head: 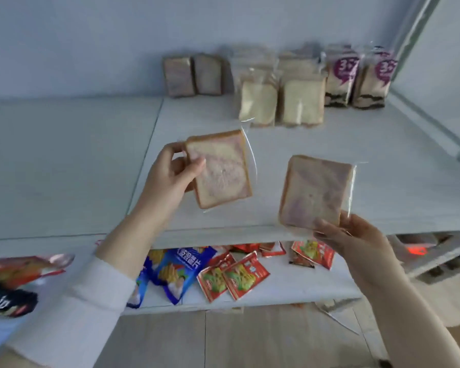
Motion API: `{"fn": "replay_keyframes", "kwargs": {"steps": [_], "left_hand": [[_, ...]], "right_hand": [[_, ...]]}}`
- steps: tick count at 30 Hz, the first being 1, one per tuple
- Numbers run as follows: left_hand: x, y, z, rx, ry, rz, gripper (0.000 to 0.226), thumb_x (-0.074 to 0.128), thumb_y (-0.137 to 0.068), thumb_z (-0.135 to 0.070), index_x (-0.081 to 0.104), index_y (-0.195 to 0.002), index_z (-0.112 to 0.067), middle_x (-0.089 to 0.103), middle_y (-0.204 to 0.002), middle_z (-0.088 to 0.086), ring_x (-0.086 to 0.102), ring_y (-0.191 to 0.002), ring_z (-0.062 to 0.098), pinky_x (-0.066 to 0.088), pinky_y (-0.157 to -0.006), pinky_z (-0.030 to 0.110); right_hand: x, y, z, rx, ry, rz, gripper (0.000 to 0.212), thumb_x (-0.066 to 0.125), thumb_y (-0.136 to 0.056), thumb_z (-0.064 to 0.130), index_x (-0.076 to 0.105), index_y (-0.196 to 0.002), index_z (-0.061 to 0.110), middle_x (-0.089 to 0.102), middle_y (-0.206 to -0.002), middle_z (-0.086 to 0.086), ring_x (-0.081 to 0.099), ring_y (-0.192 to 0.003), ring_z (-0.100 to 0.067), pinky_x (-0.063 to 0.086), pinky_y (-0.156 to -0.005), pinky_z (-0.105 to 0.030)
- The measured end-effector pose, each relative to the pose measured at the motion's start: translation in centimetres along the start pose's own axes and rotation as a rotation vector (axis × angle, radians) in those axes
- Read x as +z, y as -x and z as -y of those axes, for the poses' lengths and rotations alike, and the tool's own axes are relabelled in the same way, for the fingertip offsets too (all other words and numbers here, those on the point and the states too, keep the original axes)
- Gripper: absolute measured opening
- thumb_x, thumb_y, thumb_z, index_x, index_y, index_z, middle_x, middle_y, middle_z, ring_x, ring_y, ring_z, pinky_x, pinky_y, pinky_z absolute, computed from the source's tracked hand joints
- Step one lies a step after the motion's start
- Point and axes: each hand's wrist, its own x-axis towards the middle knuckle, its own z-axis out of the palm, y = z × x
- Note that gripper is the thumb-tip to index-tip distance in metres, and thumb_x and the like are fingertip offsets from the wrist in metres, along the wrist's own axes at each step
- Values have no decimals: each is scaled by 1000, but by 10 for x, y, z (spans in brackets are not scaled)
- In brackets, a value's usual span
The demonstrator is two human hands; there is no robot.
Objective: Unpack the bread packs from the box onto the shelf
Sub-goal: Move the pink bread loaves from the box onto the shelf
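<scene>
My left hand (170, 173) grips a clear-wrapped slice of purple-swirled bread (221, 168) by its left edge, above the white shelf (329, 168). My right hand (356, 237) holds a second such bread pack (314, 192) by its lower edge, near the shelf's front lip. At the back of the shelf stand two purple-swirl packs (191, 75), two plain white bread packs (282, 102) and two packs with purple labels (356, 78). The box is out of view.
A lower shelf (290, 282) holds blue chip bags (175, 272) and red snack sachets (234, 277). More snack bags (11, 285) lie at the left. A metal upright (414, 25) and a rail bound the shelf at the right. Wooden floor shows below.
</scene>
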Motion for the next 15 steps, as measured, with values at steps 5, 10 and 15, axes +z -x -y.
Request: {"fn": "replay_keyframes", "kwargs": {"steps": [5,10,15], "left_hand": [[-76,-93,18,-25,-9,-114,16,56,-90,-11,49,-92,-25,57,-88,-5,60,-79,7,52,-68,29],[-99,-201,38,25,-78,-177,22,61,-87,-13,50,-104,-19,58,-91,-3,58,-86,16,51,-71,32],[-93,-314,66,75,-135,-279,27,67,-82,-17,56,-107,-18,62,-98,1,62,-93,22,52,-89,48]], "right_hand": [[128,-81,23,-110,62,-14,17,69,-77,1,61,-76,16,65,-81,-8,60,-70,-18,55,-83,-33],[226,-170,38,-207,53,-131,25,72,-75,5,52,-82,18,57,-73,6,55,-67,-17,49,-74,-38],[286,-268,47,-211,-32,-314,39,72,-77,11,41,-98,21,56,-90,5,59,-84,-18,48,-79,-30]]}}
